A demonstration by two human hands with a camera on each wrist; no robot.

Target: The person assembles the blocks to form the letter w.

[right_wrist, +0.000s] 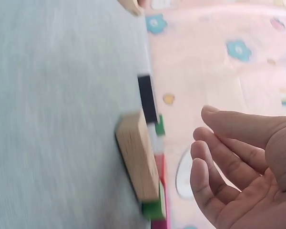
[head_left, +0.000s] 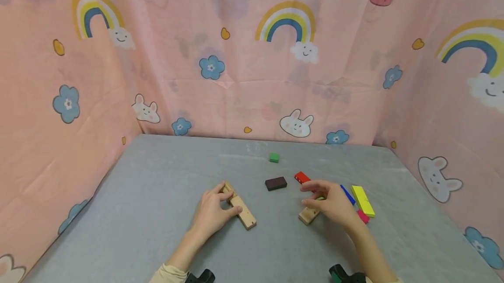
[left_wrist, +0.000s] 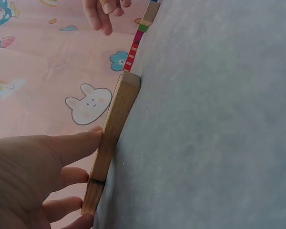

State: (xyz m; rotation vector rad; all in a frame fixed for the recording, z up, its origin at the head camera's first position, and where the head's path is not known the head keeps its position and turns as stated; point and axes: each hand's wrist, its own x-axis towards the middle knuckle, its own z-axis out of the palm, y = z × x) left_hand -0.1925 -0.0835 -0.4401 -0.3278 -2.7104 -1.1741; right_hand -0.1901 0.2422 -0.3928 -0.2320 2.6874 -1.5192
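Observation:
My left hand (head_left: 212, 213) touches two light wooden blocks lying end to end on the table. Its thumb and fingertips rest along the long block (left_wrist: 115, 124) and the shorter block (left_wrist: 92, 198), without curling round them. Over on the right, my right hand (head_left: 330, 202) hovers with loosely bent fingers and a gap between thumb and fingertips. Nothing is in it. Below it lies another wooden block (right_wrist: 138, 157), partly hidden by the hand in the head view. A green block (right_wrist: 155, 208) is at that block's far end.
Beyond the hands lie a dark brown block (head_left: 275, 183), a small green block (head_left: 274, 157) and a red block (head_left: 302, 177) with white marks. Right of the right hand are blue (head_left: 348, 194), yellow (head_left: 363, 201) and pinkish-red (head_left: 363, 216) blocks. Patterned pink curtains (head_left: 252, 99) border the grey table (head_left: 157, 173).

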